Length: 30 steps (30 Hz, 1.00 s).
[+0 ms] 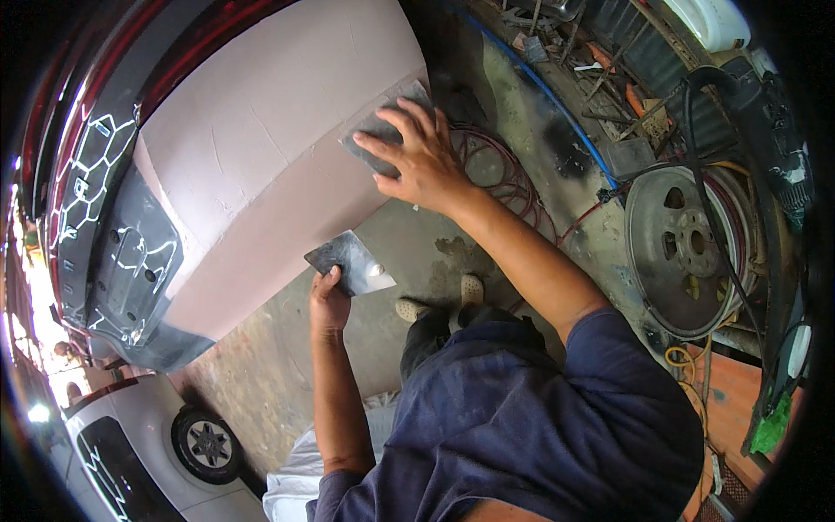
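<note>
My right hand [422,161] presses a flat grey spreader [367,127] against the car body panel [261,96], its fingers fanned over the sheet. The panel is coated in pale pinkish filler, with thin ridges and streaks. A band along its lower part looks darker and smoother. Lower down, my left hand [330,297] grips a metal putty plate [344,254] by its edge, apart from the panel. A small whitish dab of putty [376,271] sits near the plate's right corner.
A wheel rim [683,248] stands at the right, by cables and scrap. A blue hose [544,83] and a coiled red hose [513,187] lie on the floor. Behind the panel's left edge is a dark bumper part [130,261]. A white vehicle [148,444] stands lower left.
</note>
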Each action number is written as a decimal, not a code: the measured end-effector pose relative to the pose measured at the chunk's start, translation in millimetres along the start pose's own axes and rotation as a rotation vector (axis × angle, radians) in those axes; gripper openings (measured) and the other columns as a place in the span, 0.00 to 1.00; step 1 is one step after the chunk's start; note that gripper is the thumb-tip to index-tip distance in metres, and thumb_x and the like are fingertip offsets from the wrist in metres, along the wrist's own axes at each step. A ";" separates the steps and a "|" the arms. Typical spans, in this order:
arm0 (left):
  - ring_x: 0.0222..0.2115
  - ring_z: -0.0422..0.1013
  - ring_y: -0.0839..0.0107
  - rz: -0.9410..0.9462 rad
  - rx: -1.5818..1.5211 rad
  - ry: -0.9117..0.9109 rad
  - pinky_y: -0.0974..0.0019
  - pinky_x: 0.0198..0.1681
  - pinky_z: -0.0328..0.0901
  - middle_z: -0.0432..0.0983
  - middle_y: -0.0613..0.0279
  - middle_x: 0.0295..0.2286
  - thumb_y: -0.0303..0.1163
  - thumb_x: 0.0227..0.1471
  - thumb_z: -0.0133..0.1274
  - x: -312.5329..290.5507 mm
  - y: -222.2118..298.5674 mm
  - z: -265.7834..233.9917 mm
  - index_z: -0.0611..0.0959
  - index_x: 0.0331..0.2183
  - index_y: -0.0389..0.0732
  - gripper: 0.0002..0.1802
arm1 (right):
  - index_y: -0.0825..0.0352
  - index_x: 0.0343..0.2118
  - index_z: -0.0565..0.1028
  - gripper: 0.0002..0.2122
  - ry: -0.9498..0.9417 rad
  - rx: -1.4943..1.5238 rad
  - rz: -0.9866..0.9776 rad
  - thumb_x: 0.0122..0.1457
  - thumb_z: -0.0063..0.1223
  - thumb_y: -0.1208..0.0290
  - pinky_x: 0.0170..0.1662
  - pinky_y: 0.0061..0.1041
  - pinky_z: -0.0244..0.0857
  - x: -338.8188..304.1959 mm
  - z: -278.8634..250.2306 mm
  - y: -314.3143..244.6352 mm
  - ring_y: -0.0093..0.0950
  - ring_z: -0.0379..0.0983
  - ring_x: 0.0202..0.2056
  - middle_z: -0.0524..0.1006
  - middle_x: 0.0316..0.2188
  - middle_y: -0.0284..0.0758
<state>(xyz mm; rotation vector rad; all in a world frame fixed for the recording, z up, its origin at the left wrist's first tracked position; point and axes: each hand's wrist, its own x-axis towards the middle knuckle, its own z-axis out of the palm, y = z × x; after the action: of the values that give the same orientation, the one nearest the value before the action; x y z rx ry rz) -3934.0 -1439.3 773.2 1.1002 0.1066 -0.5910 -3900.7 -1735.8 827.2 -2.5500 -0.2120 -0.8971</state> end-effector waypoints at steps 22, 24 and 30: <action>0.50 0.70 0.65 0.019 -0.006 -0.025 0.60 0.58 0.60 0.76 0.60 0.47 0.38 0.51 0.59 0.6 1.2 -0.6 0.76 0.51 0.35 0.28 | 0.43 0.60 0.71 0.29 -0.050 0.014 -0.004 0.53 0.63 0.56 0.63 0.63 0.41 7.0 -8.3 -7.3 0.45 0.46 0.66 0.57 0.63 0.38; 0.49 0.71 0.65 0.016 0.010 -0.014 0.59 0.57 0.61 0.76 0.62 0.46 0.40 0.49 0.61 0.3 0.1 -1.9 0.75 0.52 0.37 0.30 | 0.43 0.60 0.71 0.29 -0.036 0.009 -0.007 0.52 0.63 0.56 0.63 0.62 0.42 8.3 -3.9 -6.7 0.45 0.47 0.66 0.58 0.63 0.38; 0.49 0.71 0.65 -0.004 0.013 0.014 0.58 0.57 0.61 0.75 0.64 0.46 0.40 0.49 0.61 0.0 0.7 2.6 0.74 0.53 0.39 0.31 | 0.44 0.58 0.72 0.31 -0.075 0.013 0.019 0.47 0.66 0.59 0.63 0.60 0.44 -8.2 -2.5 -5.8 0.44 0.49 0.65 0.60 0.62 0.37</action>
<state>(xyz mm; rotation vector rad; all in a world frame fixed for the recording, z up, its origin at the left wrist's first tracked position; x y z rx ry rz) -3934.2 -1441.3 775.0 1.1172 0.1169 -0.5889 -3910.1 -1731.7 825.8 -2.5713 -0.2153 -0.7912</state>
